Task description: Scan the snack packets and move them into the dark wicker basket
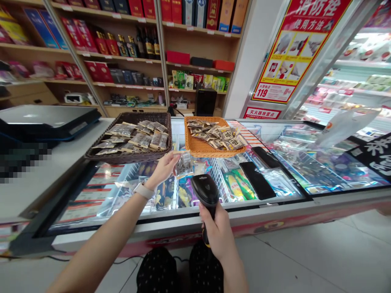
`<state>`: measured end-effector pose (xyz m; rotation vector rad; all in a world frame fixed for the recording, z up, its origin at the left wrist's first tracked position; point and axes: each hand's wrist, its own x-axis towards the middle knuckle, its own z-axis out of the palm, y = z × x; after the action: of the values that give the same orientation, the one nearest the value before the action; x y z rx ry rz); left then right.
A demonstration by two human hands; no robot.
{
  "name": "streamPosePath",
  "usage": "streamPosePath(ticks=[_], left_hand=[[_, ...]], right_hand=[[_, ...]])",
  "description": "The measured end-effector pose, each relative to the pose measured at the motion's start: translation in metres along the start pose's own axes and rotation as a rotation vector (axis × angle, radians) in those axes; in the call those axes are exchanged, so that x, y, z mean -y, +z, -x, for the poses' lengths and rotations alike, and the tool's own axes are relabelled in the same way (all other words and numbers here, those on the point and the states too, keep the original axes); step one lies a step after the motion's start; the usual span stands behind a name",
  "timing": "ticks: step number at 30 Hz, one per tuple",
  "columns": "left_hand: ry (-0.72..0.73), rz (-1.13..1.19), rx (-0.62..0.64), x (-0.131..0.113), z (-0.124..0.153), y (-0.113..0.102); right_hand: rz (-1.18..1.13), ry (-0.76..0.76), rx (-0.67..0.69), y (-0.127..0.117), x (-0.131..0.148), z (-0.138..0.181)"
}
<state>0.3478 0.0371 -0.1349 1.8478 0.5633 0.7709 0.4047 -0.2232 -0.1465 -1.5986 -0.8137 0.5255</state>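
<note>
My left hand (165,166) pinches a small clear snack packet (184,164) by its upper left corner and holds it above the freezer's glass lid (275,140). My right hand (217,236) grips the handle of a black barcode scanner (206,192), whose head points up toward the packet from just below it. A pale watch band sits on my left wrist. Behind the packet stand a dark wicker basket (128,157) and an orange wicker basket (191,142), each filled with several similar packets.
The baskets rest on a chest freezer with sliding glass lids and black handles (257,180). A grey counter with a dark scale or register (45,122) is at the left. Shelves of boxes and bottles (122,44) line the back. A glass-door fridge (351,73) stands right.
</note>
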Motion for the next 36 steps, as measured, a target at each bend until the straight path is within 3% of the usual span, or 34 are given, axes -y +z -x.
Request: streamPosePath(ticks=[16,36], left_hand=[[-0.006,0.046,0.005,0.014,0.007,-0.007],[-0.046,0.036,-0.001,0.010,0.009,-0.008]], right_hand=[[0.126,0.025,0.149,0.022,0.000,0.003],[0.091,0.031,0.094,0.024,-0.006,0.001]])
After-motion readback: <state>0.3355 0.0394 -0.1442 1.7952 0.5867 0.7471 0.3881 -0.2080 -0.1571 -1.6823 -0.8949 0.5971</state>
